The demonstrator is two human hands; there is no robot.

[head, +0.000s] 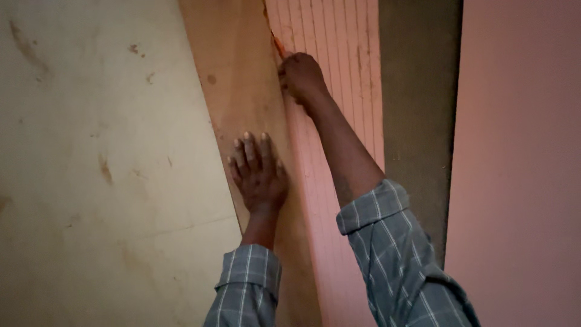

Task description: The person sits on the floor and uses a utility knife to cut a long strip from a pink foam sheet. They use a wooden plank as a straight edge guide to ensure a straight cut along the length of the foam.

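Pale, stained wall [91,151] filled the left of the scene, with a smooth pinkish surface [520,169] on the far right and a dark grey strip [417,121] between that and the boards. A plain brown board [242,79] leaned beside a pink ribbed panel [339,54], the two meeting along a slanted seam. The left hand [259,172] lay flat on the brown board just beside the seam, fingers spread wide and gripping nothing. The right hand [301,75] reached farther up, fingers curled narrow at the seam where a small orange thing [279,46] showed; whether they pinched it could not be told. Both arms wore checked grey-blue sleeves [393,242], the right one rolled back above the wrist.
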